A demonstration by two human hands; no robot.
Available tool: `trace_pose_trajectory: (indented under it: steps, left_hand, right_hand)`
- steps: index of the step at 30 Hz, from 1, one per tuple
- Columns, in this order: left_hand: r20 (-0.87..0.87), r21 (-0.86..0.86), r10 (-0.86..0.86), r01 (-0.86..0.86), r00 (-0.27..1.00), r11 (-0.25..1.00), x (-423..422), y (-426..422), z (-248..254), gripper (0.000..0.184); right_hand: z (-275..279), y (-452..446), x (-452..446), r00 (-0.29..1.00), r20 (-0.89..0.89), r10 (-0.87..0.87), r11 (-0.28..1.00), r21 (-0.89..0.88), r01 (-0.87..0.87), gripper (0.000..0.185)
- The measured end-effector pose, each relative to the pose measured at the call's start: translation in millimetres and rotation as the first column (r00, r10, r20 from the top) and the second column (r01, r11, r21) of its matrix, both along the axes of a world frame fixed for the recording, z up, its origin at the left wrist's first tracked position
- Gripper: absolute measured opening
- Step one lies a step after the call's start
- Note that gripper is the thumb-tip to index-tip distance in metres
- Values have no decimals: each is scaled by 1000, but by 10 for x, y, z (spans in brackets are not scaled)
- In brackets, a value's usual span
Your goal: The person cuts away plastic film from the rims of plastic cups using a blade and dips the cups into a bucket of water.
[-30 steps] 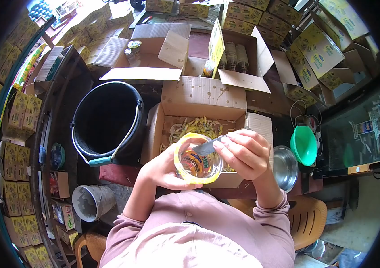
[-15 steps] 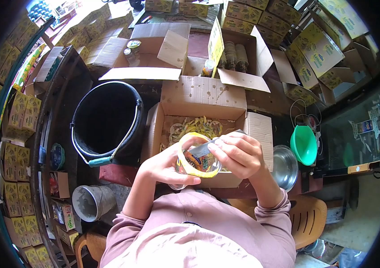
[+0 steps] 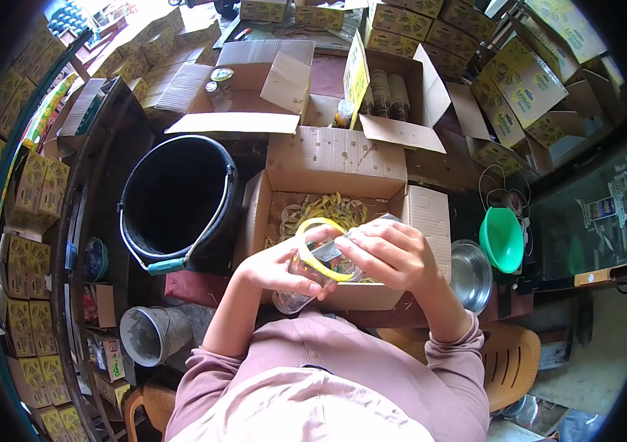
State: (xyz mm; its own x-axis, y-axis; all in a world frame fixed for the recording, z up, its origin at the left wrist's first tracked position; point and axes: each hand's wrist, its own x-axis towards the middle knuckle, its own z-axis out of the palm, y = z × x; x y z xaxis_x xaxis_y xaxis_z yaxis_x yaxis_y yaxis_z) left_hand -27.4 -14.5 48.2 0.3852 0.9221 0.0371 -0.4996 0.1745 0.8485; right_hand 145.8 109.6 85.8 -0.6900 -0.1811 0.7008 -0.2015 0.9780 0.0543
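My left hand [image 3: 278,269] is wrapped round a clear plastic jar [image 3: 293,300], tilted with its mouth towards the upper right. A yellow ring [image 3: 316,269] runs round the mouth of the jar. In my right hand [image 3: 391,255] is a flat grey blade [image 3: 325,252], apparently a knife, pinched between thumb and fingers and lying across the jar's mouth. Its handle is mostly hidden by the fingers. Under both hands stands an open cardboard box [image 3: 335,155] with curled yellow strips [image 3: 324,210] on its bottom.
To the left stand a black bucket [image 3: 131,193] and a grey pail [image 3: 153,335]. On the right are a steel bowl [image 3: 470,276] and a green bowl [image 3: 501,239]. Behind, open cartons [image 3: 232,122] hold jars [image 3: 221,75] and stacked clear containers [image 3: 389,96].
The jar has tipped and turned, so its yellow rim looks narrower and more of its side shows. The blade has shifted slightly left and down along the rim, with the right hand staying close.
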Motion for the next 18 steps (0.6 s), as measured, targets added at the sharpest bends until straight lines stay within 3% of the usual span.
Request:
trace_pose_trajectory:
  steps: [6, 9, 18]
  left_hand:
    - [-83, 53, -14, 18, 996, 998, -29, 0, 54, 81]
    - [-76, 43, -26, 29, 997, 999, -29, -14, 72, 72]
    - [27, 22, -114, 113, 993, 993, 15, 26, 101, 75]
  right_hand:
    - [3, -15, 19, 997, -69, 15, 992, -127, -23, 33]
    - [-1, -15, 20, 996, -87, 19, 988, -151, -32, 35]
    - [-5, -28, 0, 995, -98, -22, 986, -165, 5, 42]
